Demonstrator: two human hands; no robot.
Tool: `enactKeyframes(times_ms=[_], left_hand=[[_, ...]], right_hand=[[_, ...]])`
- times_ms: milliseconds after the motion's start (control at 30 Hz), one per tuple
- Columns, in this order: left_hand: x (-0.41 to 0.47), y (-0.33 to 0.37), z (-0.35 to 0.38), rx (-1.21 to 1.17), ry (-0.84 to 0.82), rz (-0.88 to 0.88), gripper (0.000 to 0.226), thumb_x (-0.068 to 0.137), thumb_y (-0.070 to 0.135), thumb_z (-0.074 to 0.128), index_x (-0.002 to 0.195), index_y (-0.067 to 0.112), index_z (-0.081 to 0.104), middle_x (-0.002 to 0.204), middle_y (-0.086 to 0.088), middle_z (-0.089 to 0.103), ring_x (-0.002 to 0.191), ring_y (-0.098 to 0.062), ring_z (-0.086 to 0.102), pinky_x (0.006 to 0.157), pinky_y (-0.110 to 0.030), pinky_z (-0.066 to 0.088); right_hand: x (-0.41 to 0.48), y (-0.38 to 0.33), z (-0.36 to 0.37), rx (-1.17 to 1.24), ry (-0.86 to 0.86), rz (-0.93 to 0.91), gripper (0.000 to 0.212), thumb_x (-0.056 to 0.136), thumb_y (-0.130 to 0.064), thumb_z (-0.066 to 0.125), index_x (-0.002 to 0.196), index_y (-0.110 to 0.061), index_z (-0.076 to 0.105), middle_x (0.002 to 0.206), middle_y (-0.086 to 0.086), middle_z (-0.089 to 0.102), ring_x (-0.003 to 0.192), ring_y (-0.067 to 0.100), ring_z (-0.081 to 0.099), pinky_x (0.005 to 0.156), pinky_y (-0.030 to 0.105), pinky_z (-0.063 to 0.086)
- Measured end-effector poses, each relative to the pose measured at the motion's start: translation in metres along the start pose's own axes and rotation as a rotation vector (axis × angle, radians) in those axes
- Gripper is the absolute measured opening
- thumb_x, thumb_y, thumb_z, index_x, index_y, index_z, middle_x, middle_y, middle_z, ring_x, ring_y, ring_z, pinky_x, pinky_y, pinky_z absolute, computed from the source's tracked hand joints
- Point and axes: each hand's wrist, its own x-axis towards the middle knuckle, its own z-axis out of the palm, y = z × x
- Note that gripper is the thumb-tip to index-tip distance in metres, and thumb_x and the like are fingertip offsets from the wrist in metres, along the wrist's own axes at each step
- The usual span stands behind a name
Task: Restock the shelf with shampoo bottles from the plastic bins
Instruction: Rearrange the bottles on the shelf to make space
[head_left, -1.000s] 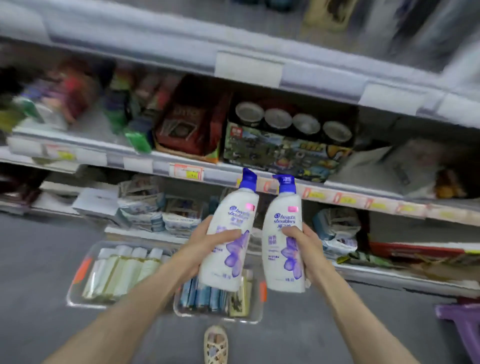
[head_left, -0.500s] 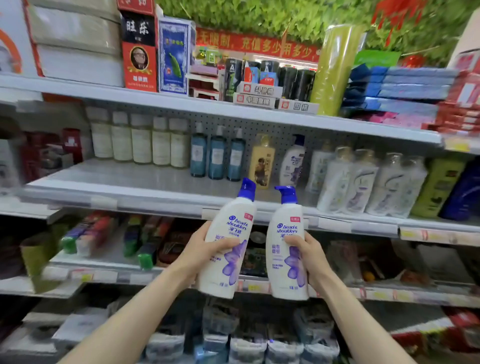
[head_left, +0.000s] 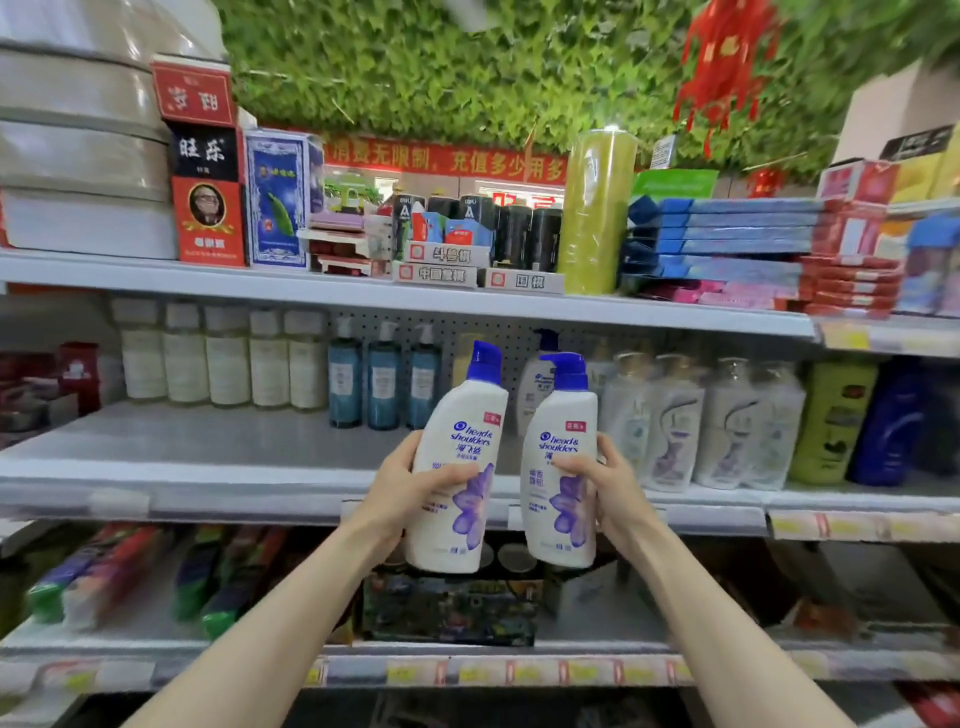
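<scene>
White plastic, one shampoo bottle per hand: left hand (head_left: 410, 488) wrapping round the left bottle (head_left: 457, 467), right hand (head_left: 605, 488) clasping the right bottle (head_left: 561, 467), thumbs across the labels. Holding both upright, blue caps up and labels facing out, probably so as to set them down display-ready. Hovering in front of the front edge of the middle shelf (head_left: 208, 467), bottoms hanging below that edge, so lifting needed before sliding in. Sitting open along the front edge: bare shelf to the left. Standing behind: teal pump bottles (head_left: 384, 376), one matching white bottle (head_left: 535, 389) at the back. Crowding the right end: pale bottles (head_left: 675, 421), a green bottle (head_left: 831, 421). Limiting headroom above: the upper shelf (head_left: 363, 293).
</scene>
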Motion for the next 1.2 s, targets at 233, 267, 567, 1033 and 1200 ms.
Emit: enactKeyframes(times_ms=[233, 267, 567, 1033, 1200], left_hand=[[0.06, -0.012, 0.037, 0.035, 0.088, 0.05, 0.074, 0.04, 0.038, 0.085, 0.107, 0.016, 0.061, 0.098, -0.001, 0.074, 0.089, -0.02, 0.07, 0.073, -0.034, 0.053], [0.068, -0.014, 0.042, 0.033, 0.094, 0.052, 0.072, 0.042, 0.035, 0.085, 0.106, 0.017, 0.061, 0.097, -0.001, 0.074, 0.089, -0.02, 0.07, 0.074, -0.035, 0.053], [0.114, -0.034, 0.061, -0.001, 0.115, 0.086, 0.043, 0.07, 0.001, 0.079, 0.107, 0.009, 0.058, 0.087, -0.005, 0.075, 0.072, -0.019, 0.068, 0.063, -0.031, 0.054], [0.174, -0.061, 0.047, 0.012, 0.117, 0.035, 0.038, 0.072, 0.005, 0.08, 0.101, 0.012, 0.058, 0.086, -0.002, 0.074, 0.075, -0.018, 0.07, 0.062, -0.031, 0.053], [0.19, -0.073, 0.043, -0.028, 0.075, 0.049, 0.066, 0.057, 0.015, 0.082, 0.118, 0.004, 0.056, 0.098, -0.011, 0.074, 0.085, -0.025, 0.071, 0.071, -0.034, 0.055]], right_hand=[[0.082, 0.006, -0.038, -0.061, -0.069, -0.04, 0.037, 0.076, -0.006, 0.074, 0.109, -0.014, 0.06, 0.093, 0.001, 0.074, 0.078, 0.019, 0.071, 0.056, 0.026, 0.052], [0.092, 0.007, -0.043, -0.058, -0.076, -0.043, 0.036, 0.076, -0.006, 0.074, 0.108, -0.014, 0.06, 0.092, 0.0, 0.074, 0.079, 0.019, 0.071, 0.057, 0.025, 0.053], [0.158, 0.022, -0.057, -0.143, -0.132, -0.054, 0.031, 0.077, -0.011, 0.077, 0.103, -0.017, 0.062, 0.098, -0.001, 0.072, 0.087, 0.013, 0.069, 0.065, 0.022, 0.052], [0.227, 0.062, -0.037, -0.082, -0.024, -0.049, 0.056, 0.074, 0.0, 0.077, 0.125, -0.006, 0.056, 0.114, 0.014, 0.068, 0.098, 0.029, 0.067, 0.081, 0.041, 0.056], [0.237, 0.067, -0.043, -0.056, -0.01, -0.023, 0.056, 0.081, 0.002, 0.07, 0.132, -0.004, 0.049, 0.12, 0.017, 0.064, 0.095, 0.027, 0.065, 0.069, 0.031, 0.054]])
